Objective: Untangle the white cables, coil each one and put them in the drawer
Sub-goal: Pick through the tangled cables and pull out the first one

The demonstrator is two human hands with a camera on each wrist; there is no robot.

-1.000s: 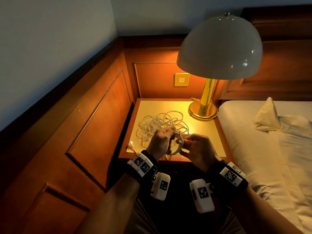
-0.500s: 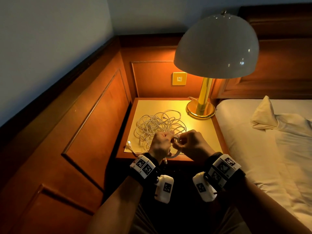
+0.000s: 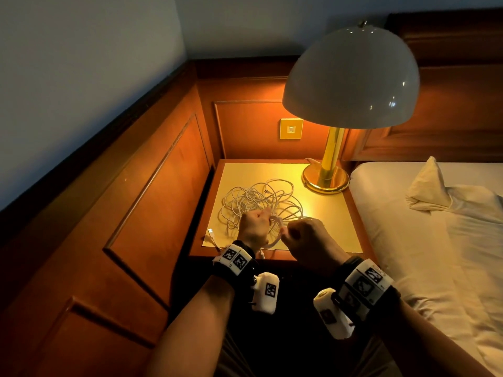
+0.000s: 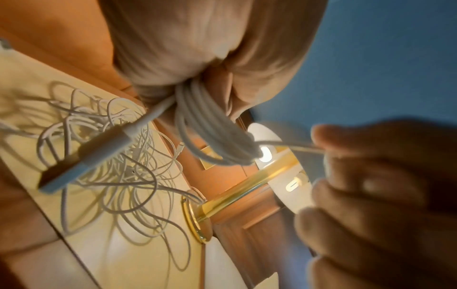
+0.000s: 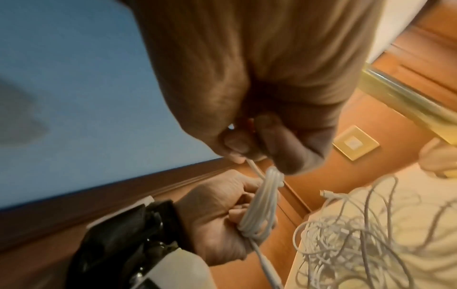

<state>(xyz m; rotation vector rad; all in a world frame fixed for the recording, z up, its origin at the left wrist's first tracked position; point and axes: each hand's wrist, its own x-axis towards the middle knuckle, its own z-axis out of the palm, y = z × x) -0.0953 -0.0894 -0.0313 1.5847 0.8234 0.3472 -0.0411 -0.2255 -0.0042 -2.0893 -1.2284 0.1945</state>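
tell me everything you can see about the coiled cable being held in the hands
The coiled cable is thin, white and smooth, plastic-looking, wound into a tight bundle of several loops. The left hand grips the bundle in its curled fingers, above the front edge of the nightstand. One end hangs free below that hand, ending in a plug. The right hand pinches a strand leading off the bundle's other end. It touches only the hands.

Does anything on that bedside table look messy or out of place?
Yes: a tangle of white cables sprawls over the table, and one plug lies near its left front edge. Only the coil gripped by the left hand looks neat.
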